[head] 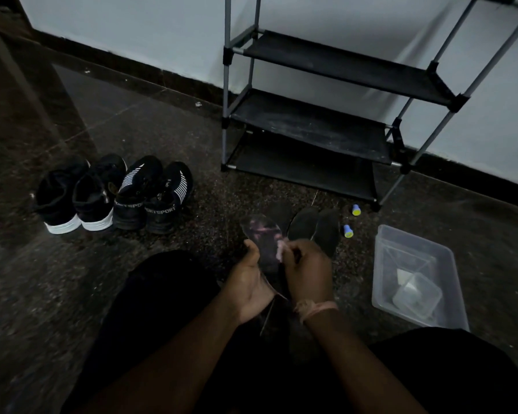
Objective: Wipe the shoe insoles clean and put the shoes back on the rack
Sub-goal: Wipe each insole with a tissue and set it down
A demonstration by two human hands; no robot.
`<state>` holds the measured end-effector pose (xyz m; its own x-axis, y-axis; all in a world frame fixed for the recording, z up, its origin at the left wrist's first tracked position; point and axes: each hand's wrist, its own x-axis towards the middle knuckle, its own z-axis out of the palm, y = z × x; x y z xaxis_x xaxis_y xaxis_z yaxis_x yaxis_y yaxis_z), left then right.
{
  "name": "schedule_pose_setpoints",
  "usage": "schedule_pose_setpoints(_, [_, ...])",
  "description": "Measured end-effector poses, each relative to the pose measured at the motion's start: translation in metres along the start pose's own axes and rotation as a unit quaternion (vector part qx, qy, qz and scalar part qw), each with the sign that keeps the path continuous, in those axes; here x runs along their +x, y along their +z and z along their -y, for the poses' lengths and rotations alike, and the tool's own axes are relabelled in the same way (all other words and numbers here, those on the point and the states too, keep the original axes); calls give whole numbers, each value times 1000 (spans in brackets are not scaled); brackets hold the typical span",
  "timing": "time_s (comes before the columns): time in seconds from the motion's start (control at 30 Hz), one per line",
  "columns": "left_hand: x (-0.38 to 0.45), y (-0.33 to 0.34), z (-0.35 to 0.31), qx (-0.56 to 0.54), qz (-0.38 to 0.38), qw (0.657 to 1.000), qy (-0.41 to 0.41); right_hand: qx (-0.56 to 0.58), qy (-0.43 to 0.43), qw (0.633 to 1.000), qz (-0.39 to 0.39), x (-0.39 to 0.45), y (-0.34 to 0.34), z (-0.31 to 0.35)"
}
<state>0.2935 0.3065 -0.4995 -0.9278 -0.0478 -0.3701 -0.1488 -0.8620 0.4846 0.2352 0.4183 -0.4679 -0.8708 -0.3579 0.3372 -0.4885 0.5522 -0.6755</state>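
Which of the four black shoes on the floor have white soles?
The two leftmost black shoes, farthest from the rack. The striped pair beside them has dark soles with lettering on the heels.

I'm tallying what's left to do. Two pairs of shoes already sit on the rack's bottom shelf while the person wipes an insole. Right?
Not quite. The head view shows both pairs of shoes on the floor left of the rack, not on its bottom shelf. The left hand does hold an insole while the right hand wipes it.
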Motion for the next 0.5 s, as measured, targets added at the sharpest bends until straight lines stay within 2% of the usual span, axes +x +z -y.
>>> schedule_pose_setpoints(0.03, [-2, 2, -1, 5, -4, 1000, 2, 10, 43, 999, -7, 5, -3, -8])
schedule_pose_setpoints(0.1, [-4, 1, -3, 21, -26, 999, 8, 105, 125, 987, 5, 7, -8, -15])
schedule_pose_setpoints(0.2, [-1, -4, -8, 32, -57, 998, 25, 216, 187, 956, -64, 7, -15, -11])
schedule_pose_setpoints(0.27, [4, -4, -10, 18, -50, 998, 39, 263, 223, 935, -83, 10, -19, -13])
schedule_pose_setpoints(0.37, [3, -2, -11, -22, -3, 999, 42, 298, 239, 921, -77, 7, -22, -15])
schedule_pose_setpoints(0.5, [-2, -5, -11, 8, 11, 999, 52, 306, 186, 933, -26, 7, -28, -6])
